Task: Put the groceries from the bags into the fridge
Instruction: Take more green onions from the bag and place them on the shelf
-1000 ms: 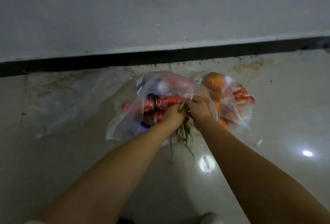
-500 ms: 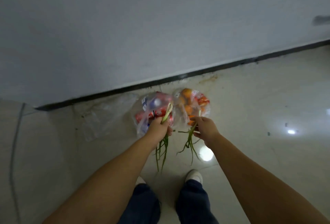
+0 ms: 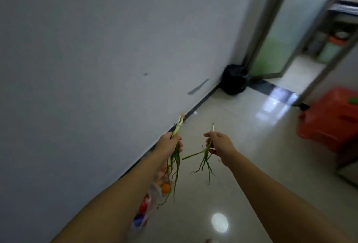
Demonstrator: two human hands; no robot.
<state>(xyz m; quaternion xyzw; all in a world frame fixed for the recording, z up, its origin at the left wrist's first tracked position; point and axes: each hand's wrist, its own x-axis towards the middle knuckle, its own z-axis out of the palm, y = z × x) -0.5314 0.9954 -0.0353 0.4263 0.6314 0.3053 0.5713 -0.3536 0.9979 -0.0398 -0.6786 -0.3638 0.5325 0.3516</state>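
My left hand (image 3: 170, 144) is shut on a small bunch of green onions (image 3: 176, 162), white ends up, leaves hanging down. My right hand (image 3: 219, 144) is shut on a second, thinner bunch of green onions (image 3: 206, 157), its leaves drooping and one stalk pointing left. Both hands are held out in front of me above the floor. The clear plastic grocery bags (image 3: 153, 196) lie on the floor by the wall, mostly hidden under my left forearm; oranges and red cans show through. No fridge is in view.
A grey wall (image 3: 96, 58) runs along the left. A black rubbish bag (image 3: 234, 79) sits in the far corner beside a glass door (image 3: 280, 35). A red plastic stool (image 3: 333, 118) stands at the right. Glossy floor tiles (image 3: 242, 126) lie ahead.
I have lifted both bunches of green onions away from the bags and turned to the right; the bags have slid from the centre to below my left arm, and the doorway has come into view.
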